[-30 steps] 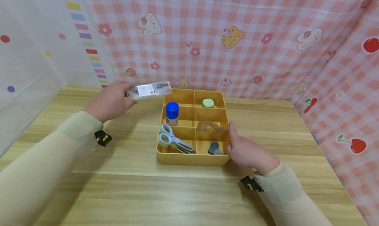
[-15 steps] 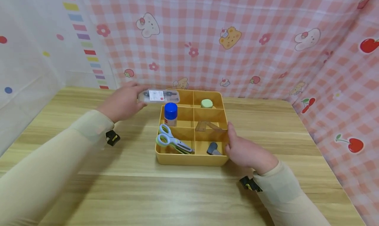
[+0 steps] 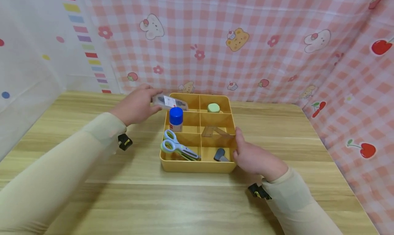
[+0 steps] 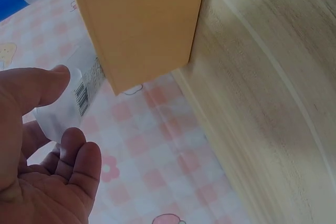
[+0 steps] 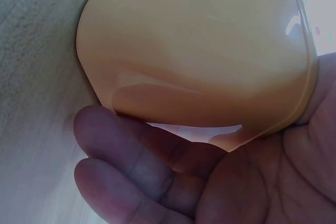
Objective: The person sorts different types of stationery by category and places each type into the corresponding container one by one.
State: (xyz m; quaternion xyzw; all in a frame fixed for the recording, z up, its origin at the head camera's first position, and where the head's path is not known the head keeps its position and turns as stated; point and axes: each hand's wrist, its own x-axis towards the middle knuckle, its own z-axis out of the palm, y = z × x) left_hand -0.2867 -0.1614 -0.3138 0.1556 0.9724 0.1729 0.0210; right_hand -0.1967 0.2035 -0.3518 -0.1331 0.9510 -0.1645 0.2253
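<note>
In the head view my left hand (image 3: 136, 104) pinches a clear plastic case (image 3: 170, 102) with a white label and slim dark tools inside. The case tilts over the back left compartment of a yellow divided organizer box (image 3: 197, 166). In the left wrist view, thumb and fingers hold the end of the case, a barcode showing beside the box's wall. My right hand (image 3: 260, 159) grips the box's right side near the front corner. The right wrist view shows its bent fingers (image 5: 107, 129) against the wall, while the thumb's tip is hidden there.
The box holds a blue-capped glue stick (image 3: 176, 120), blue-handled scissors (image 3: 176, 146), a pale green rounded piece (image 3: 213, 108), brownish flat pieces (image 3: 215, 131) and a dark grey-headed piece (image 3: 220, 154). Behind the wooden table (image 3: 123, 200) hangs a pink checked cloth (image 3: 200, 40).
My left hand has carried the clear case rightward to the back left compartment, its far end tipping down. My right hand keeps its place on the box. The whole view shifts slightly.
</note>
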